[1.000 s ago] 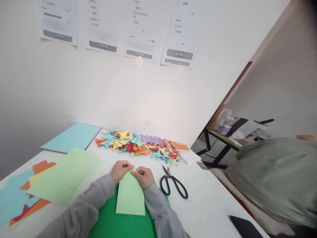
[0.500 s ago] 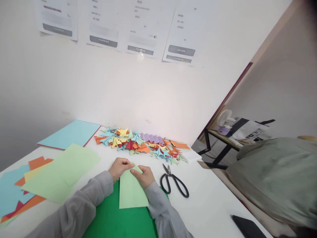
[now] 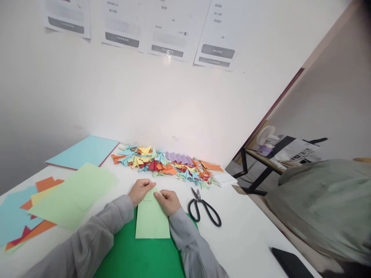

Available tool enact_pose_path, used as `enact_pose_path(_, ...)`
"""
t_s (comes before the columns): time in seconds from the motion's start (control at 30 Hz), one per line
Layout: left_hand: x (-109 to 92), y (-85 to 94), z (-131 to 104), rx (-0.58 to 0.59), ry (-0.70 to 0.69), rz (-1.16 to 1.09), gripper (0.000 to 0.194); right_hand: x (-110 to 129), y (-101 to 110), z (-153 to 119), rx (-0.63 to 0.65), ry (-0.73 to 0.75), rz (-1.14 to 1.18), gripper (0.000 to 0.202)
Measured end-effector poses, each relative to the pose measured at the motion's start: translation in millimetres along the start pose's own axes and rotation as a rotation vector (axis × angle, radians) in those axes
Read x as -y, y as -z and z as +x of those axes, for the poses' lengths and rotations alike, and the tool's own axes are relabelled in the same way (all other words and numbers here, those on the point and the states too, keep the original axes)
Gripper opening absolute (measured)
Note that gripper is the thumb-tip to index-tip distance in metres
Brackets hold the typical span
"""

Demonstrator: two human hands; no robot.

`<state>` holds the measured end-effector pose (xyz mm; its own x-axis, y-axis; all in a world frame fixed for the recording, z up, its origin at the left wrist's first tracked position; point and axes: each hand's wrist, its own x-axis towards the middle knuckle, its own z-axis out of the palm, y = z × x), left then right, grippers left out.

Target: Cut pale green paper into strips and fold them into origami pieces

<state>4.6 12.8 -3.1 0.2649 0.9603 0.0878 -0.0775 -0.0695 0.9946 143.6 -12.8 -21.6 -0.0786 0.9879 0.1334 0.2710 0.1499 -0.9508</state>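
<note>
A pale green sheet of paper (image 3: 152,224) lies over a green mat (image 3: 145,256), its far end lifted between my hands. My left hand (image 3: 141,191) pinches the far left corner between thumb and fingers. At the far right corner, my right hand (image 3: 168,201) grips the same sheet, thumb on top. A small folded flap shows near the top of the sheet, between the two hands. Scissors (image 3: 199,204) with black handles rest on the table just right of my right hand, blades slightly parted and pointing away.
Folded paper planes (image 3: 162,164) in several colours are heaped along the wall. Loose coloured sheets (image 3: 69,197) lie at left, below a light blue stack (image 3: 84,151). A black phone-like slab (image 3: 290,262) sits at the right edge. A person in a green garment (image 3: 324,204) is at right.
A flap is now visible at the sheet's far end, where my fingers had been closer together. My hands have drawn slightly apart, and the whole view has shifted a little.
</note>
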Motion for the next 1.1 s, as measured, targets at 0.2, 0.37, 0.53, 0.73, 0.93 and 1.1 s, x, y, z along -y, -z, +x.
enact_pose_path(0.2,-0.1,0.3,-1.0,0.114,-0.002,0.025,0.025,6.3,1.2,-1.0,-0.014,0.019,0.016,0.031)
enact_pose_path(0.37,1.3,2.1,1.0,0.105,0.016,0.046,0.022,6.6,1.4,-1.2,-0.047,0.015,0.015,0.027)
enact_pose_path(0.53,0.7,1.5,0.8,0.092,0.053,0.060,0.026,5.0,0.4,-1.1,-0.073,0.004,0.018,0.021)
enact_pose_path(0.73,-1.4,2.1,0.9,0.010,0.140,-0.044,0.028,3.9,1.7,0.6,-0.085,-0.036,0.065,0.016)
enact_pose_path(0.93,-2.8,5.5,3.3,-0.100,0.186,-0.206,0.028,0.7,6.7,-1.7,-0.122,-0.056,0.114,0.015)
enact_pose_path(1.1,-1.4,5.9,4.3,-0.115,0.194,-0.236,0.027,1.2,9.6,-3.5,-0.158,-0.063,0.186,0.017)
